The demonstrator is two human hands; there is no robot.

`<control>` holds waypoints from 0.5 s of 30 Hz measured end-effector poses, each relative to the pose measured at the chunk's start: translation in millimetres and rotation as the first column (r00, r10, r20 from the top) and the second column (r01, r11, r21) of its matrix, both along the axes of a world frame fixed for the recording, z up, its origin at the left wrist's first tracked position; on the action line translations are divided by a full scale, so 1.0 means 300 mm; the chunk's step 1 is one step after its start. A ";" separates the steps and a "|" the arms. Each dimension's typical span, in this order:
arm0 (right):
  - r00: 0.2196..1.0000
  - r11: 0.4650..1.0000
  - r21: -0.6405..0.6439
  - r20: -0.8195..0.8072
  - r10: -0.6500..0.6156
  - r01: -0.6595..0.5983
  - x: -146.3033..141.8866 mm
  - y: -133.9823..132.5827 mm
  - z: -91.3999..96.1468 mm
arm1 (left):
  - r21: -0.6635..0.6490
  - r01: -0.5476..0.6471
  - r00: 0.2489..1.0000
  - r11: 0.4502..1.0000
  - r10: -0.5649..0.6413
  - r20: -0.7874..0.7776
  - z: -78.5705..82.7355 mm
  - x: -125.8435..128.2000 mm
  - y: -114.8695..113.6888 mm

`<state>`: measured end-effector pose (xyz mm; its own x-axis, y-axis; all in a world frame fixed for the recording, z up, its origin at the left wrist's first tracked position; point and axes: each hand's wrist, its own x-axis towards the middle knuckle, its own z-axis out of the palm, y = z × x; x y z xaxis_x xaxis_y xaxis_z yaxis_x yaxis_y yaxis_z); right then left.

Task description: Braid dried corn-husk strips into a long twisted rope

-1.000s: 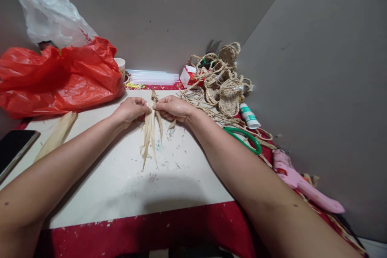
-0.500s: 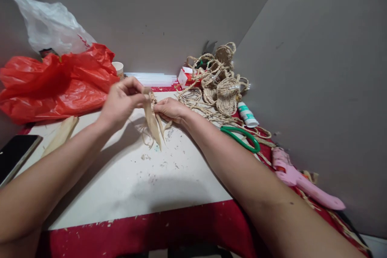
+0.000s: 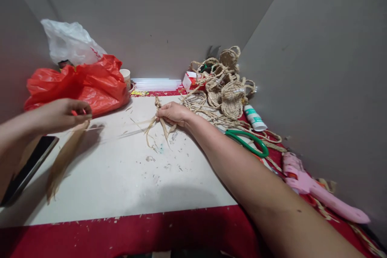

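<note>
My right hand [image 3: 172, 113] pinches the lower end of a short braid of dried husk [image 3: 157, 102], with several loose strips [image 3: 165, 129] spreading below its fingers over the white board. Far to the left, my left hand [image 3: 74, 112] is closed in a pinch. A broad tan husk strip [image 3: 66, 161] extends down from its fingertips, with a frayed lower end. Thin pale fibres run between the two hands. Where the thumb meets the strip is partly hidden and slightly blurred.
A red plastic bag [image 3: 99, 88] and paper cup [image 3: 126, 77] stand at the back left; a phone [image 3: 33, 165] lies nearer. Rightward are coiled braided cords [image 3: 231, 98], a white-green roll [image 3: 255, 117], green-handled scissors [image 3: 250, 141] and a pink glue gun [image 3: 323, 193]. Clear sticks [image 3: 157, 84] lie behind.
My left hand has moved away from the braid to the left, near the phone. My right hand stays at the braid. The view has shifted slightly.
</note>
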<state>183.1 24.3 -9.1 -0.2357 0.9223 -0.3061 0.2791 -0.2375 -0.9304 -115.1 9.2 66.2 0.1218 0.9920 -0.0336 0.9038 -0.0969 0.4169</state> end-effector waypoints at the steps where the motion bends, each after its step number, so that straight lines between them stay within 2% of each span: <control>1: 1.000 1.000 0.003 0.007 -0.002 0.002 -0.001 0.000 -0.001 | -0.048 0.029 0.982 0.998 -0.038 -0.187 0.007 -0.042 0.015; 3: 1.000 1.000 0.006 0.018 -0.003 0.003 -0.003 0.002 -0.002 | 0.012 -0.057 0.906 0.998 0.057 -0.420 0.023 -0.089 0.025; 4: 1.000 1.000 0.006 0.021 -0.002 0.002 -0.004 0.003 -0.003 | 0.100 -0.093 0.869 0.991 0.130 -0.477 0.031 -0.090 0.019; 5: 1.000 1.000 0.006 0.024 0.000 -0.001 -0.004 0.005 -0.004 | 0.177 -0.110 0.845 0.978 0.186 -0.502 0.040 -0.076 0.008; 7: 1.000 1.000 -0.002 0.018 0.003 -0.003 -0.005 0.006 -0.004 | 0.281 -0.075 0.850 0.957 0.209 -0.483 0.055 -0.006 -0.028; 9: 1.000 1.000 -0.017 -0.006 0.005 -0.005 -0.005 0.006 -0.002 | 0.262 0.060 0.936 0.963 0.038 -0.351 0.055 0.105 -0.063; 11: 0.999 0.999 -0.032 -0.038 0.010 -0.011 -0.003 0.004 0.000 | 0.191 0.205 0.977 0.960 -0.188 -0.103 0.024 0.232 -0.080; 13: 0.997 0.999 -0.037 -0.075 0.017 -0.020 0.000 0.002 0.002 | 0.088 0.275 0.960 0.957 -0.278 0.021 -0.036 0.350 -0.070; 15: 0.992 0.998 -0.055 -0.119 0.027 -0.034 0.007 0.001 0.003 | 0.018 0.289 0.950 0.957 -0.289 0.116 -0.109 0.437 -0.038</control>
<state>185.2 24.7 -8.2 -0.3014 0.8960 -0.3261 0.1758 -0.2839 -0.9426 16.0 -2.4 33.3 0.4062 0.9138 -0.0011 0.7825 -0.3472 0.5168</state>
